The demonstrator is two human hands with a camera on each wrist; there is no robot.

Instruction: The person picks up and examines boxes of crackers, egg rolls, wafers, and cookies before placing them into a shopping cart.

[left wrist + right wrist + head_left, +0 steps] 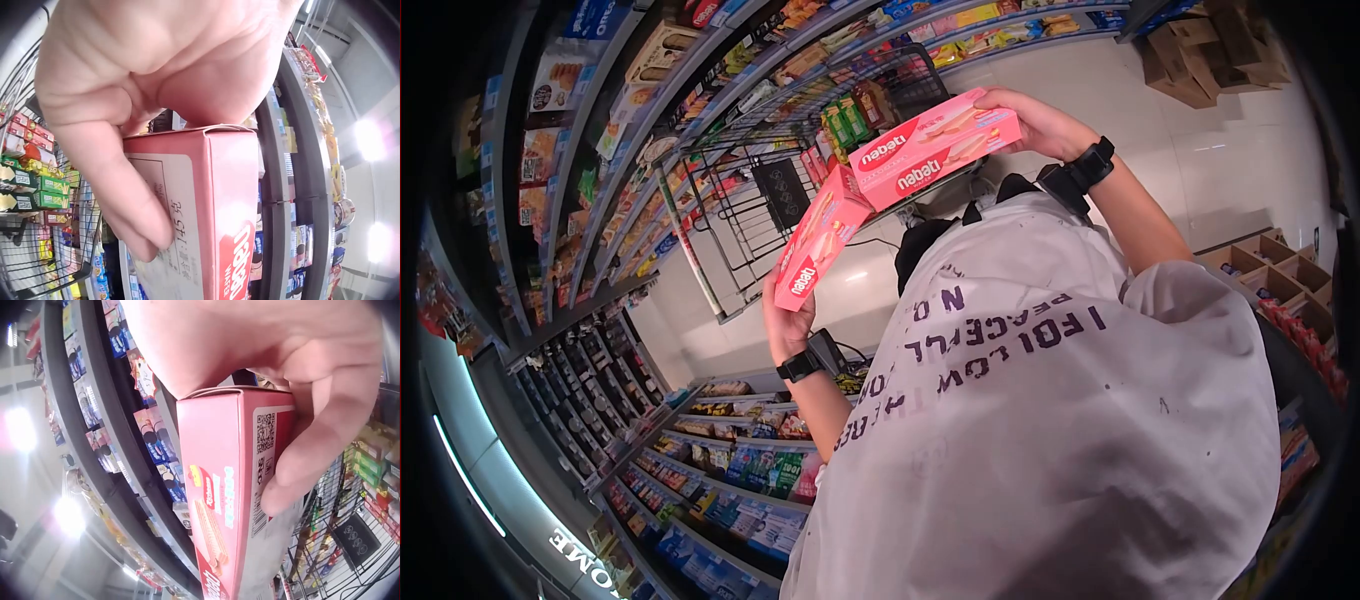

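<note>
Holding two boxes at once, you have one flat pink cardboard wafer box (935, 148) in your right hand (1040, 125) and a second pink wafer box (820, 238) in your left hand (785, 325), both raised over the black wire shopping trolley (750, 200) that stands in the aisle beside the stocked snack shelves (600, 160). From the head view, the right box lies nearly level above the basket, and the left one tilts, its upper corner touching or just beside the other box; keep them apart so neither knocks the other loose.

On the left wrist view, your left grip is closed on the end of its box (206, 212), thumb (122, 194) pressed flat on the printed back panel. Hold by the stiff edges, not the middle of the panel, since thin card probably dents.

On the right wrist view, your right grip likewise clamps the end of its box (231, 487), a finger (312, 450) lying beside the QR code. Lower each box flat into the trolley rather than dropping it.
</note>
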